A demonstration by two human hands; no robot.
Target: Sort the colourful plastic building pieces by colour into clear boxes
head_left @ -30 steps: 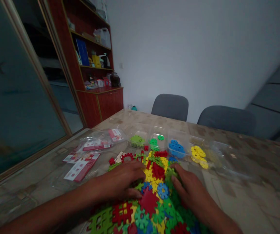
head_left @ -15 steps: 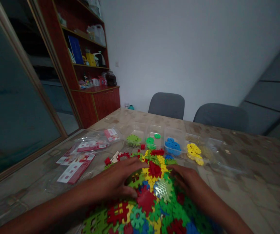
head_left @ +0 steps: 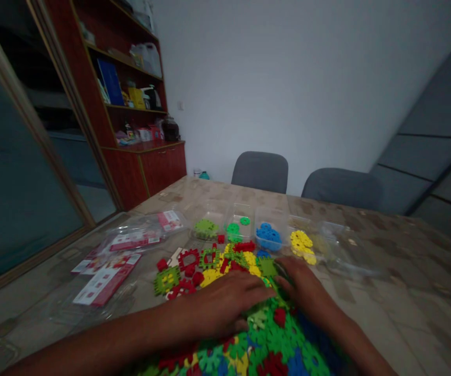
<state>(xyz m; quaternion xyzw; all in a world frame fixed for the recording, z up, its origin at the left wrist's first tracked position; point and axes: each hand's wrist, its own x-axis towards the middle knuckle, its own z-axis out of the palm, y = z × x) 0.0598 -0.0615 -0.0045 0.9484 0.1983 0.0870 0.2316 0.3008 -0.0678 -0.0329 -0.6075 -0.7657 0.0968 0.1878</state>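
Note:
A heap of plastic gear-shaped building pieces (head_left: 284, 334) in green, red, yellow and blue lies before me on the table. My left hand (head_left: 231, 300) rests across the heap, palm down, its fingers stretched to the right and nothing gripped. Over the heap's right side is my right hand (head_left: 298, 282), finger and thumb apart. Its fingertips are beside a light green square piece (head_left: 266, 266); whether they touch it I cannot tell. Left of the heap lie a green toothed piece (head_left: 166, 281) and a red square frame (head_left: 188, 259).
Clear plastic boxes stand in a row behind the heap, with green pieces (head_left: 206, 228), blue gears (head_left: 268, 236) and yellow gears (head_left: 302, 245). Clear packaging with printed cards (head_left: 107, 279) lies at left. Grey chairs (head_left: 260, 171) stand at the table's far edge.
My left hand has moved right and nearer to me across the heap, uncovering loose pieces at its left. The right hand stays at the heap's right side. The view has turned slightly right.

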